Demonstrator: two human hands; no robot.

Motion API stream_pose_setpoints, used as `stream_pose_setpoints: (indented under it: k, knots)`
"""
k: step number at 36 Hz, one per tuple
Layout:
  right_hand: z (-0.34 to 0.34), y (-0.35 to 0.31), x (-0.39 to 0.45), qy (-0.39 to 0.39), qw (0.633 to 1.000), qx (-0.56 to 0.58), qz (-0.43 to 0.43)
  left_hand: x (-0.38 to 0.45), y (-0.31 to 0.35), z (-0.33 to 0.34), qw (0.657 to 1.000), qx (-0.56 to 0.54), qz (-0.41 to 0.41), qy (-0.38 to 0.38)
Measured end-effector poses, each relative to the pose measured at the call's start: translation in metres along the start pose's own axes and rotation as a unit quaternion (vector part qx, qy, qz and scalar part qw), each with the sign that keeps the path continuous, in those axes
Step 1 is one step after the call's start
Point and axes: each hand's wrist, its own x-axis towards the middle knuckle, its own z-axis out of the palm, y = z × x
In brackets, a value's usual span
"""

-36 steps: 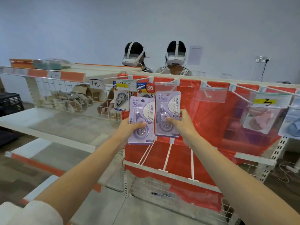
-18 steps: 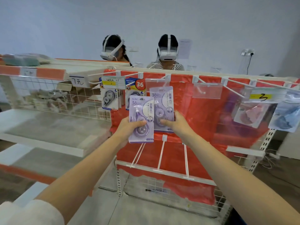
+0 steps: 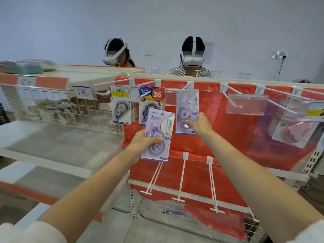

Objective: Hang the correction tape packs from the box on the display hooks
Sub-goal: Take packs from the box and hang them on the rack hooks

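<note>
correction tape pack one (image 3: 187, 113), lilac card, sits up against the third hook (image 3: 186, 85) of the top row on the red display panel (image 3: 245, 137). head view only. right hand (image 3: 197, 126) pinches its lower edge, fingers closed on the card. the pack's top is now behind the clear label holder (image 3: 182, 96) on that hook; half a second ago it hung lower and closer to the second pack, so it has been lifted and pushed toward the hook. cannot tell whether the hang hole is over the hook tip yet, the top is blurred.

pack two (image 3: 158, 135) is below and left of that hook, in front of the "36" pack (image 3: 152, 106) already hanging. left hand (image 3: 145, 142) grips it closed, thumb across the tape wheel. it has dropped slightly and is waiting.

judgement: first pack is mid-hang. next comes the slide back along the hook, then release. the box is not in view.
</note>
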Motion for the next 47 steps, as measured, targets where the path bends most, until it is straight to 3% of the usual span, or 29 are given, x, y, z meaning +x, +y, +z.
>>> stream_pose_setpoints:
  k: [8, 15, 23, 28, 37, 42, 47]
  knots:
    - [0.002, 0.026, 0.061, 0.014, 0.999, -0.037, 0.001, 0.016, 0.000, -0.009, 1.000, 0.028, 0.011, 0.004]
    - [-0.009, 0.014, 0.023, 0.011, 0.993, -0.120, -0.008, 0.019, -0.005, -0.001, 0.999, 0.018, 0.017, -0.021]
    - [-0.024, 0.023, -0.017, 0.006, 0.949, -0.313, -0.048, 0.014, -0.013, 0.023, 1.000, -0.022, -0.001, -0.017]
    - [-0.025, 0.024, -0.042, -0.056, 0.932, -0.348, -0.083, 0.008, -0.015, 0.035, 0.999, -0.039, -0.006, 0.004]
    - [-0.022, 0.011, -0.098, -0.189, 0.950, -0.217, -0.120, -0.018, -0.013, 0.051, 0.996, -0.090, 0.010, 0.022]
    - [-0.014, 0.001, -0.116, -0.204, 0.976, -0.038, -0.062, -0.037, -0.008, 0.052, 0.994, -0.102, 0.032, 0.018]
    - [-0.008, -0.007, -0.133, -0.168, 0.983, 0.037, -0.062, -0.051, -0.005, 0.044, 0.998, -0.026, 0.058, 0.009]
